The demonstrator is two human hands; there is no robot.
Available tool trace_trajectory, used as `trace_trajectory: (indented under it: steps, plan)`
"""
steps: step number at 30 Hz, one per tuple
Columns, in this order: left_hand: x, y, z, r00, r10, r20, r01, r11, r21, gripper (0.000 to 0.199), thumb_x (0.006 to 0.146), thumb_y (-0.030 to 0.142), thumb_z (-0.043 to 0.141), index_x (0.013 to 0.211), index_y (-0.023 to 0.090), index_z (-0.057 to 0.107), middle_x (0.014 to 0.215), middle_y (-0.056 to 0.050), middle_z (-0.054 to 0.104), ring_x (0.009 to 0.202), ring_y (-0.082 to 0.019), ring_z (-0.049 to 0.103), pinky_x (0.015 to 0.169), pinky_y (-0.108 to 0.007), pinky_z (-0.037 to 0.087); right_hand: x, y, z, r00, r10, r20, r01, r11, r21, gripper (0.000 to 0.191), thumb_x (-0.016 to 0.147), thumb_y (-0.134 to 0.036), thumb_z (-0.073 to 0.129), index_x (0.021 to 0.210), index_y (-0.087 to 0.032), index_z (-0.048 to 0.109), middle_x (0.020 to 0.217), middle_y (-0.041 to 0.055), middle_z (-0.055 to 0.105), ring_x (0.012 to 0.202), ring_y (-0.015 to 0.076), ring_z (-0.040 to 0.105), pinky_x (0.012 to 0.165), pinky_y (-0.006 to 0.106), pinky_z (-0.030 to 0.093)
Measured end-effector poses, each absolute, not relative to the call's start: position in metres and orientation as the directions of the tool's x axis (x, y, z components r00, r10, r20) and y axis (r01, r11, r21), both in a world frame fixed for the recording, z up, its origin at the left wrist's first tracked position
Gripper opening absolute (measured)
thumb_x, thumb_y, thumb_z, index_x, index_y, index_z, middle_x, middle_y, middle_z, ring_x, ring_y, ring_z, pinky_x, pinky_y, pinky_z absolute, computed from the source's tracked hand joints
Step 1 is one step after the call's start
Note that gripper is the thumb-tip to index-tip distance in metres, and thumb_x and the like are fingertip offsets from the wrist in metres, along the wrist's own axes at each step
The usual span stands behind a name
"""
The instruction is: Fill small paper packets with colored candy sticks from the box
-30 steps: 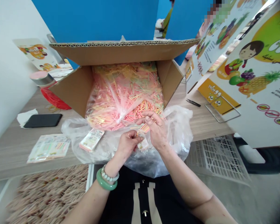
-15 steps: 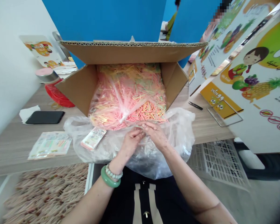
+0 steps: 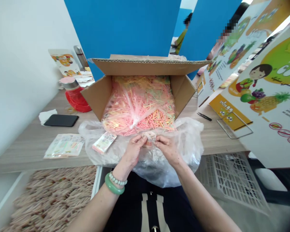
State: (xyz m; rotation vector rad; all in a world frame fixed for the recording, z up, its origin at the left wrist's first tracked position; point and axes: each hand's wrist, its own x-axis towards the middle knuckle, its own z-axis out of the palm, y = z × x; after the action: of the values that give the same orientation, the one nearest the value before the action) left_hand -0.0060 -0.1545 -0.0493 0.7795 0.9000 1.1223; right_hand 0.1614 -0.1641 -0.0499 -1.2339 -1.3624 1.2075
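Observation:
A small printed packet (image 3: 149, 136) is pinched between both hands in front of the cardboard box. My left hand (image 3: 132, 147), with a beaded bracelet and a green bangle on its wrist, grips the packet's left side. On the opposite side, my right hand (image 3: 167, 149) is closed on it too. Just beyond them, the open box (image 3: 93, 96) holds a clear bag full of thin pink, yellow and green sticks (image 3: 157, 112). Loose clear plastic (image 3: 183, 151) spreads over the table edge under the hands. Another printed packet (image 3: 104, 142) lies on this plastic, left of my left hand.
Left on the table (image 3: 29, 145) are flat packets (image 3: 64, 146), a black phone (image 3: 61, 120) and a red-wrapped jar (image 3: 77, 98). At right lie tweezers (image 3: 204, 116) beside printed cartons (image 3: 263, 96). Below stand a filled bin (image 3: 55, 196) and a white crate (image 3: 236, 177).
Both hands have moved slightly apart, and a printed packet now shows between them. Earlier they were close together at the bag's edge. The camera view has shifted.

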Motion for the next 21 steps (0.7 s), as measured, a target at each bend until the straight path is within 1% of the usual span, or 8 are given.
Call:
trace_trajectory:
  steps: [2, 5, 8, 10, 12, 14, 18, 21]
  plan:
    - [-0.006, -0.161, -0.045, 0.194, 0.959, -0.208, -0.403, 0.271, 0.874, 0.036, 0.062, 0.041, 0.089, 0.081, 0.015, 0.073, 0.077, -0.002, 0.071, 0.073, -0.016, 0.062, 0.075, -0.029, 0.050, 0.161, -0.168, -0.050, -0.058, 0.998, 0.033, 0.117, 0.040, -0.992, 0.018, 0.080, -0.036, 0.067, 0.070, -0.022, 0.063, 0.067, -0.0038, 0.059, 0.069, 0.0157, 0.053, 0.070, 0.030, 0.043]
    - [-0.008, -0.170, -0.042, 0.216, 0.946, -0.243, -0.399, 0.313, 0.862, 0.043, 0.053, 0.040, 0.094, 0.080, 0.013, 0.073, 0.075, -0.002, 0.069, 0.069, -0.014, 0.059, 0.070, -0.029, 0.048, 0.159, -0.175, -0.050, -0.094, 0.995, 0.031, 0.130, 0.043, -0.991, 0.018, 0.080, -0.038, 0.068, 0.071, -0.022, 0.065, 0.071, -0.0017, 0.062, 0.073, 0.0176, 0.055, 0.071, 0.031, 0.042]
    - [-0.016, -0.177, -0.045, 0.182, 0.952, -0.246, -0.402, 0.300, 0.865, 0.043, 0.059, 0.049, 0.090, 0.074, 0.013, 0.071, 0.068, 0.000, 0.063, 0.063, -0.012, 0.052, 0.064, -0.028, 0.044, 0.146, -0.181, -0.055, -0.128, 0.992, 0.000, 0.126, 0.016, -0.992, 0.020, 0.082, -0.040, 0.067, 0.073, -0.022, 0.064, 0.073, -0.0009, 0.062, 0.074, 0.0184, 0.055, 0.072, 0.031, 0.043]
    - [-0.027, -0.181, -0.046, 0.136, 0.965, -0.222, -0.392, 0.258, 0.883, 0.039, 0.065, 0.049, 0.087, 0.073, 0.014, 0.071, 0.067, 0.000, 0.061, 0.063, -0.011, 0.051, 0.064, -0.027, 0.042, 0.132, -0.186, -0.058, -0.165, 0.986, -0.021, 0.122, -0.001, -0.993, 0.021, 0.084, -0.041, 0.065, 0.075, -0.022, 0.063, 0.073, -0.0010, 0.060, 0.074, 0.0185, 0.054, 0.071, 0.031, 0.043]
    - [-0.041, -0.186, -0.046, 0.115, 0.973, -0.201, -0.370, 0.230, 0.900, 0.035, 0.067, 0.046, 0.085, 0.076, 0.014, 0.073, 0.067, 0.001, 0.061, 0.063, -0.011, 0.051, 0.064, -0.027, 0.042, 0.116, -0.190, -0.060, -0.205, 0.978, -0.035, 0.135, -0.007, -0.991, 0.023, 0.085, -0.042, 0.064, 0.075, -0.023, 0.060, 0.072, -0.0013, 0.058, 0.072, 0.0182, 0.052, 0.069, 0.031, 0.042]
    - [-0.057, -0.191, -0.046, 0.108, 0.972, -0.206, -0.354, 0.232, 0.906, 0.033, 0.066, 0.042, 0.086, 0.077, 0.014, 0.075, 0.069, 0.000, 0.063, 0.063, -0.012, 0.053, 0.064, -0.027, 0.042, 0.100, -0.193, -0.062, -0.231, 0.972, -0.040, 0.152, -0.004, -0.988, 0.025, 0.084, -0.044, 0.063, 0.072, -0.023, 0.056, 0.069, -0.0018, 0.053, 0.069, 0.0177, 0.049, 0.066, 0.031, 0.039]
    - [-0.086, -0.197, -0.051, 0.075, 0.953, -0.294, -0.416, 0.298, 0.859, 0.033, 0.054, 0.035, 0.091, 0.074, 0.013, 0.075, 0.074, -0.002, 0.068, 0.069, -0.014, 0.057, 0.069, -0.028, 0.045, 0.074, -0.192, -0.066, -0.270, 0.959, -0.086, 0.193, -0.034, -0.981, 0.029, 0.081, -0.047, 0.063, 0.068, -0.024, 0.052, 0.064, -0.0020, 0.048, 0.063, 0.0176, 0.044, 0.061, 0.031, 0.035]
    - [-0.102, -0.200, -0.058, 0.123, 0.937, -0.326, -0.469, 0.344, 0.813, 0.041, 0.054, 0.044, 0.093, 0.075, 0.013, 0.076, 0.070, -0.003, 0.068, 0.066, -0.015, 0.058, 0.071, -0.029, 0.046, 0.061, -0.190, -0.072, -0.275, 0.957, -0.092, 0.204, -0.035, -0.978, 0.029, 0.081, -0.048, 0.062, 0.068, -0.024, 0.051, 0.065, -0.0014, 0.049, 0.065, 0.0182, 0.045, 0.062, 0.032, 0.036]
